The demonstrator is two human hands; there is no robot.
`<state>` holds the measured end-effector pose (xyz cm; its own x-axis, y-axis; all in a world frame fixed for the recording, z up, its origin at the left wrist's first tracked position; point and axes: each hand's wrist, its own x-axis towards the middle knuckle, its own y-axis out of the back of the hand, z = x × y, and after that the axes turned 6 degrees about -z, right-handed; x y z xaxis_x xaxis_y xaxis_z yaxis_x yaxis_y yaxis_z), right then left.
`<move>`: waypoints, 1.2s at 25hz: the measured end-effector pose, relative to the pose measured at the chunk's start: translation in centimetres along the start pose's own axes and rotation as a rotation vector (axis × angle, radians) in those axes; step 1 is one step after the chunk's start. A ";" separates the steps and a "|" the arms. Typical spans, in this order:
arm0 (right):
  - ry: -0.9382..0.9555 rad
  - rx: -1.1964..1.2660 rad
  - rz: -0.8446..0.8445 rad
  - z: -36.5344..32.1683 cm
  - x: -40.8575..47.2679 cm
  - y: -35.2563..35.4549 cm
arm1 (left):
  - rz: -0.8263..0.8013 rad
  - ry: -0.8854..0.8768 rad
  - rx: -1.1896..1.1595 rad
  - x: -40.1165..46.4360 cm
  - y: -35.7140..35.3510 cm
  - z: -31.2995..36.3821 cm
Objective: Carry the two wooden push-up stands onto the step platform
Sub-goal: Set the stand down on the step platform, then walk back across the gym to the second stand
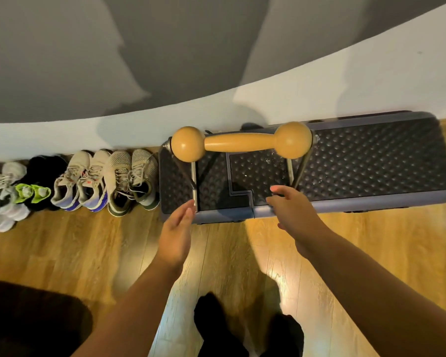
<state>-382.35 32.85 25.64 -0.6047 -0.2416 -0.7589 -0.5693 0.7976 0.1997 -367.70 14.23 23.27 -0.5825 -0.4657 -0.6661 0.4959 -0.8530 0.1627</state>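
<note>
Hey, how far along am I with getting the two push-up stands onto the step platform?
Done: one push-up stand stands upright on the left part of the step platform. In hand: nothing is gripped; your left hand and right hand, fingers straight, are at the feet of its metal legs. Left: the second stand is not in view, so it presumably has to be fetched.

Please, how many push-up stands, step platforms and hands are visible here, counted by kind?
Wooden push-up stand: 1
Step platform: 1
Hands: 2, the left hand and the right hand
Total: 4
The row of shoes is not counted because its left end is too blurred.
</note>
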 end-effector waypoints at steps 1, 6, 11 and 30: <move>0.107 -0.095 -0.014 -0.5 -1.1 0.1 | 0.000 -0.030 0.012 -0.9 -0.1 0.7; 0.534 -0.369 -0.151 -5.1 -6.4 1.9 | -0.058 -0.234 0.153 -5.5 0.3 7.6; 0.700 -0.557 -0.065 -12.7 -12.1 4.8 | -0.112 -0.515 0.306 -10.9 1.4 18.6; 1.514 -0.792 0.003 -47.0 -52.3 5.1 | 0.611 -0.934 0.861 -52.3 21.1 50.3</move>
<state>-379.76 23.59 95.48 -0.2897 -0.8825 0.3704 -0.4013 0.4634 0.7901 -359.14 8.74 98.19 -0.7966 -0.5021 0.3365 0.4763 -0.1787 0.8609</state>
